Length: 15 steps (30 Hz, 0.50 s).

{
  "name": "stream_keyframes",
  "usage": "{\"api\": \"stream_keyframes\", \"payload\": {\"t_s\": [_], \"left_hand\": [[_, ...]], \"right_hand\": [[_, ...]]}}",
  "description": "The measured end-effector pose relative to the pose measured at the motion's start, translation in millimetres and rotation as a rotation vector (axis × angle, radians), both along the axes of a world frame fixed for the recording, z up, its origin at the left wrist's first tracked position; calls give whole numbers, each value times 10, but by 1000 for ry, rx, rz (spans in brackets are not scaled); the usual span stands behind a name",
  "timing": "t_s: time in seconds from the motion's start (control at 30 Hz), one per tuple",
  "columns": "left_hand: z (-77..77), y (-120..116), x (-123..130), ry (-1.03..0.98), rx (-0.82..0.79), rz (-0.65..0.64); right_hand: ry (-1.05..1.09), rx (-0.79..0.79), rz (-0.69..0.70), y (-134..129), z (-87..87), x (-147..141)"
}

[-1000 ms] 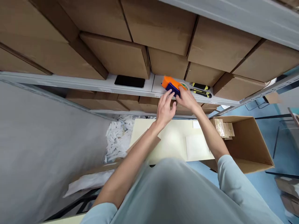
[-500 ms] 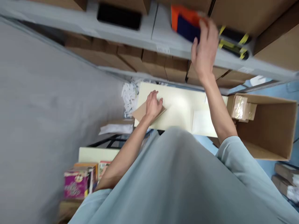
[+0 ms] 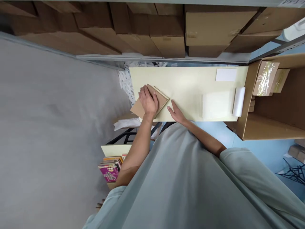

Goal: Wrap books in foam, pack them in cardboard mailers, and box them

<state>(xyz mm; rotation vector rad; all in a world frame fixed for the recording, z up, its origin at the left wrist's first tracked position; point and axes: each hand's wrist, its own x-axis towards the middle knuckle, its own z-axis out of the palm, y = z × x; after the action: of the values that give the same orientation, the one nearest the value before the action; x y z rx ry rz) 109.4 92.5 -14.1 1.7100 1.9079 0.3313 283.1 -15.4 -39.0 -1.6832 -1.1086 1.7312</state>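
On the pale yellow tabletop (image 3: 183,82) lies a flat piece of brown cardboard (image 3: 160,95), set at a slant, with a light edge along its right side and a flap sticking out at its lower left. My left hand (image 3: 149,101) rests on top of it, palm down, fingers stretched out. Just off the cardboard's right corner is my right hand (image 3: 176,113), thumb and forefinger apart, with nothing visible in it. Whatever the cardboard may cover is hidden.
A white roll (image 3: 238,101) and a white label sheet (image 3: 226,74) lie at the table's right. Beyond it stands a large open carton (image 3: 247,127) with taped small boxes. Brown boxes (image 3: 209,28) fill the shelf behind. White paper scraps (image 3: 126,84) lie left; books (image 3: 111,171) are stacked lower left.
My right hand has come down from the upper shelf, where it was at an orange and dark blue item, to beside the cardboard. The view has tilted down. My left hand stays on the cardboard.
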Motion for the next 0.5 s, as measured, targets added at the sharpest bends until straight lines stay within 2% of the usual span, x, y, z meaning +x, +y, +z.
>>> {"api": "stream_keyframes", "payload": {"t_s": [0.13, 0.27, 0.37, 0.5], "left_hand": [[-16, -145, 120, 5, -17, -98], [-38, -199, 146, 12, -25, -165], [-36, -192, 141, 13, -28, -176], [-10, -190, 150, -13, -34, -159]], "right_hand": [[15, 22, -9, 271, -51, -165], [18, 26, 36, 446, -123, -211], [-85, 14, 30, 428, -99, -181], [-126, -26, 48, 235, -31, -121]]}}
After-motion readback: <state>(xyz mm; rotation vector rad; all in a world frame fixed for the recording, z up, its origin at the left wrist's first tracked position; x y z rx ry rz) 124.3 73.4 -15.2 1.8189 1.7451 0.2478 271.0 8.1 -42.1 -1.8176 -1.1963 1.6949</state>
